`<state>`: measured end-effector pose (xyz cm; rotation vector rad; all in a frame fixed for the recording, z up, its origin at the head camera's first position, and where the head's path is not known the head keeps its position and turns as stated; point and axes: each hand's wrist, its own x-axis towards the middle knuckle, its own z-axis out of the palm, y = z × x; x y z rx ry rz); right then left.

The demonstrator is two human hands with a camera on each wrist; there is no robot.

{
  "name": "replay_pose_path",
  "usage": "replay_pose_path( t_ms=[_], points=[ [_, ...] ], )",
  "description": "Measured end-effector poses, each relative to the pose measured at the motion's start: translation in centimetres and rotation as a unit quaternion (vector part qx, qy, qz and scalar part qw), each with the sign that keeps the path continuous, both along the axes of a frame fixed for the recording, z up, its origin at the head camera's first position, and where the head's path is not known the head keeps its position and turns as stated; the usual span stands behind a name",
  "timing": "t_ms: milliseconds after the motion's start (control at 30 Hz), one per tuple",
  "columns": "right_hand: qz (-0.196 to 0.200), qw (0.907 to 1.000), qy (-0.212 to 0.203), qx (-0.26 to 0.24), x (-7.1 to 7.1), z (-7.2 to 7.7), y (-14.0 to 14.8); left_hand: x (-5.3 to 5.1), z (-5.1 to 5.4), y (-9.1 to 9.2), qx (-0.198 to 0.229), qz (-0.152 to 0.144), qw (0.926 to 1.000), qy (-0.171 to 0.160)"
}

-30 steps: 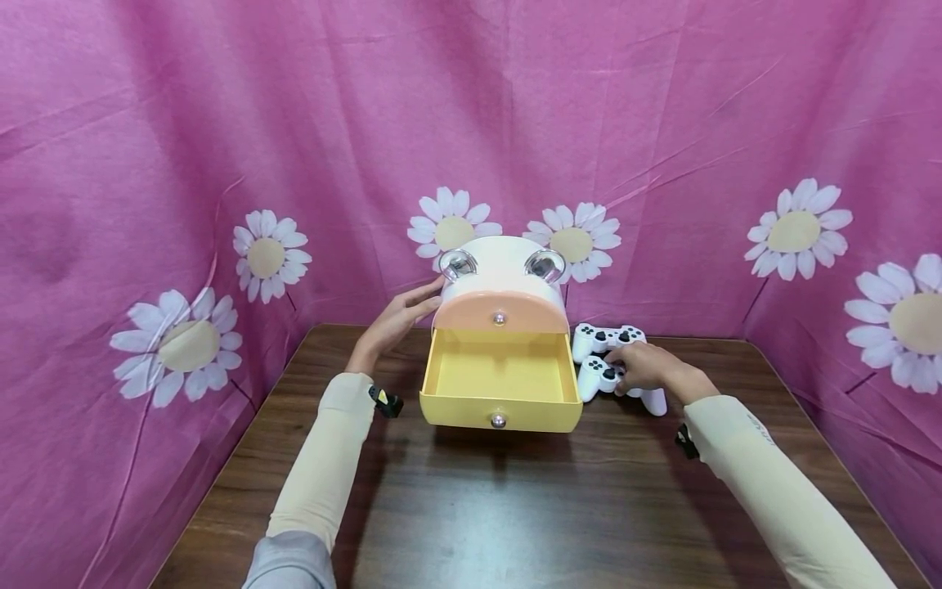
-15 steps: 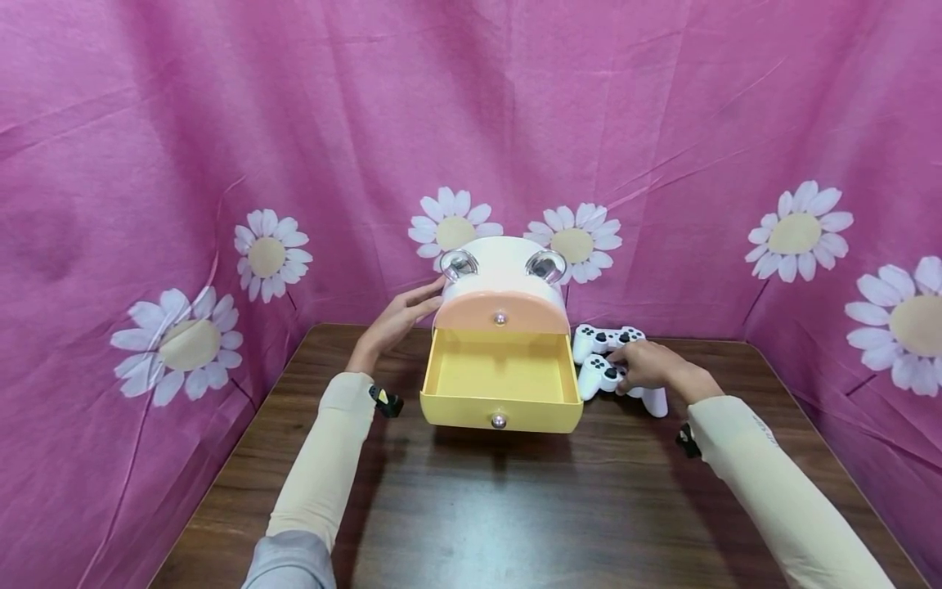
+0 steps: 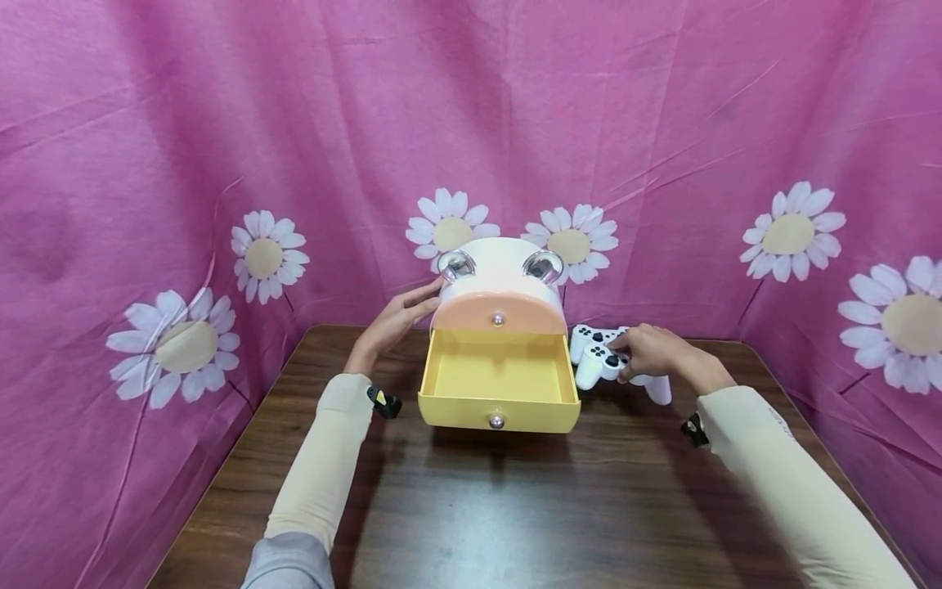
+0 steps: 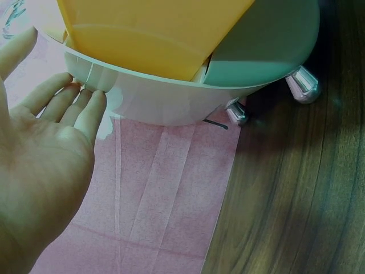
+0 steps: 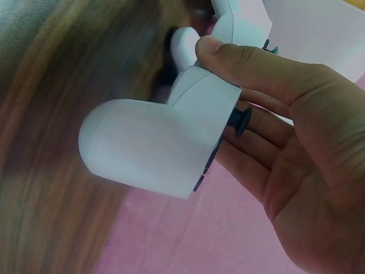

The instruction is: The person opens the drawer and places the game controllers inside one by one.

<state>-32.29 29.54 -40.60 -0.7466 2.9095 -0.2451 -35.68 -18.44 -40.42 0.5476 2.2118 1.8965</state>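
A small white cabinet with two round silver eye-like discs [image 3: 495, 266] stands on the table, its peach upper drawer [image 3: 471, 312] pushed in. The yellow lower drawer [image 3: 464, 414] is pulled out with nothing inside. My left hand [image 3: 390, 327] rests its fingertips on the cabinet's left side, fingers extended. To the right of the cabinet, my right hand [image 3: 655, 353] pinches a white game controller [image 5: 137, 145] by its middle, thumb on the underside. In the right wrist view this controller is tilted and appears raised off the wood. A second white controller [image 3: 581, 337] lies just behind it.
The dark wooden table [image 3: 471, 507] stretches in front of the cabinet. A pink cloth with daisies [image 3: 471, 114] hangs close behind and on both sides. Silver feet [image 4: 303, 85] hold the cabinet above the tabletop.
The right hand has risen slightly, and the front controller has moved up with it, covering more of the controller behind. The left hand, cabinet and drawer stay as they were.
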Motion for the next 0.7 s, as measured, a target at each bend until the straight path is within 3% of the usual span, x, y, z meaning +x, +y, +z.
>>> replay_pose_path(
  t_ms=[233, 500, 700],
  points=[
    [0.018, 0.9998, 0.006, 0.010, 0.2, 1.6, -0.4, 0.0, -0.1, -0.1, -0.005, -0.003, 1.0000, 0.001],
    [0.025, 0.9995, 0.017, -0.009, 0.8, 3.9, -1.0, -0.3, -0.4, -0.1, 0.033, -0.018, 0.9993, -0.001],
    [0.025, 0.9991, 0.030, -0.020, 1.4, 6.0, -0.9, -0.2, -0.3, -0.1, 0.023, -0.013, 0.9996, -0.002]
  ],
)
